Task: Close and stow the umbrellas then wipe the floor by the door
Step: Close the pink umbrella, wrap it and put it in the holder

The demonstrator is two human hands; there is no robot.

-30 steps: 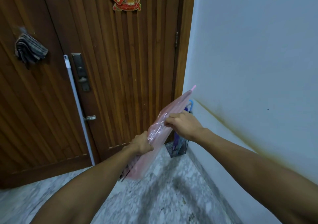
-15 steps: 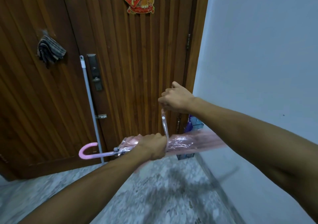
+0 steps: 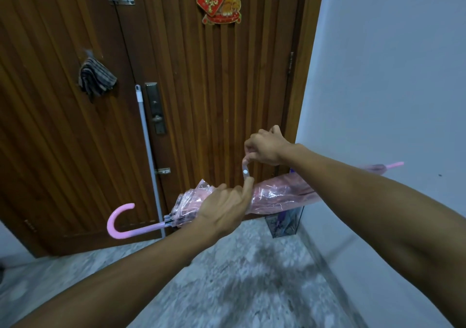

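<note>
A closed pink see-through umbrella (image 3: pixel 282 194) lies level across the view, its curved pink handle (image 3: pixel 118 223) at the left and its tip (image 3: pixel 396 164) near the right wall. My left hand (image 3: pixel 224 208) is wrapped around the folded canopy. Above it, my right hand (image 3: pixel 264 146) pinches the umbrella's clear closing strap (image 3: pixel 245 170), which has a white snap and is pulled upward. A wire umbrella stand (image 3: pixel 285 223) sits in the corner below, with a purple umbrella inside it.
The brown wooden door (image 3: pixel 201 88) fills the background. A mop pole (image 3: pixel 147 151) leans on it, and a striped cloth (image 3: pixel 97 78) hangs at the left. A white wall (image 3: pixel 390 75) runs along the right. The marble floor (image 3: pixel 239 277) lies below.
The umbrella swung from pointing down at the stand to lying level. My right hand left the canopy and pulled the strap up; the left hand's forefinger now reaches toward the strap.
</note>
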